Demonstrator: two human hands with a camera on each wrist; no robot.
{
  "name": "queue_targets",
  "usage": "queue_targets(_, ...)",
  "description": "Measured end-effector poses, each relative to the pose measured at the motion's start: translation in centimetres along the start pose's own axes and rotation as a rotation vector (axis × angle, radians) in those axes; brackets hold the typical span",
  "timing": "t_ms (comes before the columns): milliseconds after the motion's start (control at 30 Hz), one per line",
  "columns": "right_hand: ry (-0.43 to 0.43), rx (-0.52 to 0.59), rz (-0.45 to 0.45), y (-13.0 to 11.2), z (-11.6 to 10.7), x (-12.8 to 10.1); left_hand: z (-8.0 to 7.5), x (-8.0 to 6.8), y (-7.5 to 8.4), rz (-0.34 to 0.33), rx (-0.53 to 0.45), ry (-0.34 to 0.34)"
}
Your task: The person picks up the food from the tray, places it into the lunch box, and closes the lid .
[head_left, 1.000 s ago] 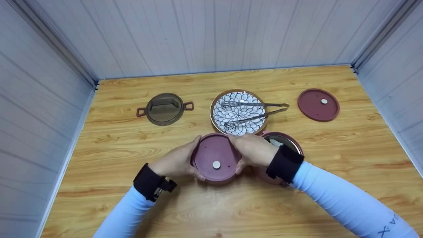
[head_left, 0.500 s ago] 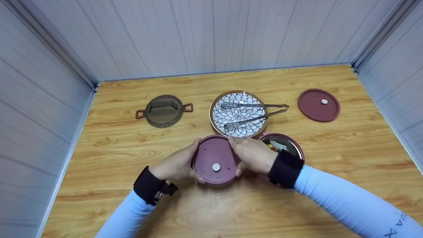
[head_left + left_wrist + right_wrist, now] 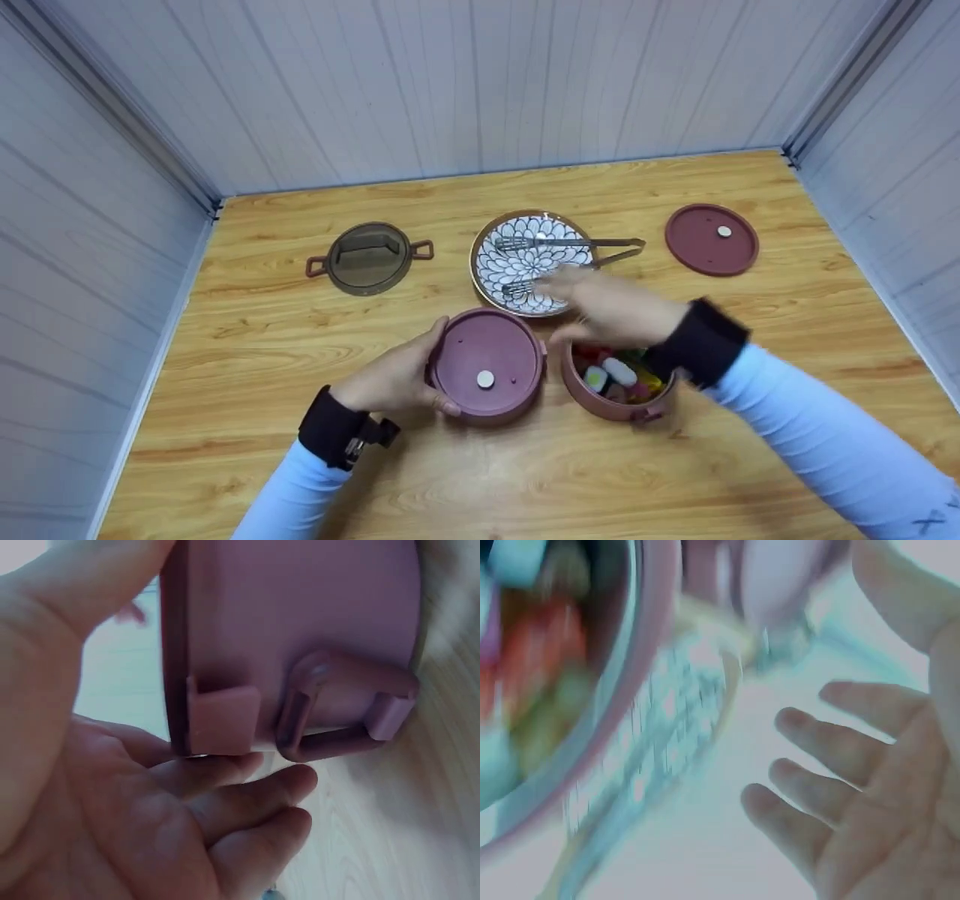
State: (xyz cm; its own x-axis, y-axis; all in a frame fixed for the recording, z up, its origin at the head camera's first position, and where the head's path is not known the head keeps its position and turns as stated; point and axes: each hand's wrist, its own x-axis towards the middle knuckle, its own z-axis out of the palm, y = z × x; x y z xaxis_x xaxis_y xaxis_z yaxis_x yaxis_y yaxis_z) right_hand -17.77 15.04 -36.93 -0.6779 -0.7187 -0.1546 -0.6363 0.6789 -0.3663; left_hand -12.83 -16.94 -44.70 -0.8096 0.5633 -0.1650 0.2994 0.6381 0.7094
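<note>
A round mauve pot with its lid [image 3: 487, 360] on stands in the middle of the table. My left hand [image 3: 394, 373] holds its left side, thumb at the near rim and fingers at the far rim. In the left wrist view, the pot's side clip and folded loop handle [image 3: 345, 705] show beside my fingers. My right hand [image 3: 619, 304], blurred, hovers apart from the lidded pot, above an uncovered pink pot [image 3: 615, 409] and near the plate. Its fingers are spread and hold nothing. Colourful food-like pieces [image 3: 619, 371] fill the uncovered pot; my hand and wrist cover its far side.
Metal tongs [image 3: 619, 242] lie across a flower-patterned plate [image 3: 480, 281] at the back. A dark flat lid-like piece with two red loop handles [image 3: 367, 259] lies back left. Back right is a dark red lid [image 3: 711, 240]. Panel walls [image 3: 480, 82] bound the table.
My right hand has let go of the lidded pot and moved right and up, showing more of the uncovered pot. The left hand keeps its hold on the lidded pot.
</note>
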Motion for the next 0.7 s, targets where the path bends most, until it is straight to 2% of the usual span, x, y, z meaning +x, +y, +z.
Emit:
queue_targets(133, 0.242, 0.03, 0.102, 5.3, -3.4, -2.4, -0.9, -0.3, 0.6, -0.027, -0.017, 0.065)
queue_targets(200, 0.349, 0.053, 0.187, 8.4, -4.2, -3.8, -1.6, -0.3, 1.0, 0.002, -0.04, 0.132)
queue_targets(267, 0.42, 0.057, 0.261, 11.9, -4.3, -5.3, -2.3, -0.3, 1.6, 0.047, -0.06, 0.206)
queue_targets(367, 0.435, 0.088, 0.42, 16.4, -3.5, -7.2, -3.0, -0.2, 2.7, 0.101, -0.088, 0.308)
queue_targets(500, 0.365, 0.132, 0.658, 21.0, -1.7, -8.7, -3.2, -0.3, 4.6, 0.131, -0.083, 0.407)
queue_targets(600, 0.326, 0.109, 0.782, 23.0, -0.6, -8.9, -2.7, -0.3, 5.9, 0.149, -0.069, 0.431)
queue_targets(700, 0.331, 0.073, 0.874, 24.0, 0.2, -8.7, -1.9, 0.0, 7.0, 0.174, -0.044, 0.429)
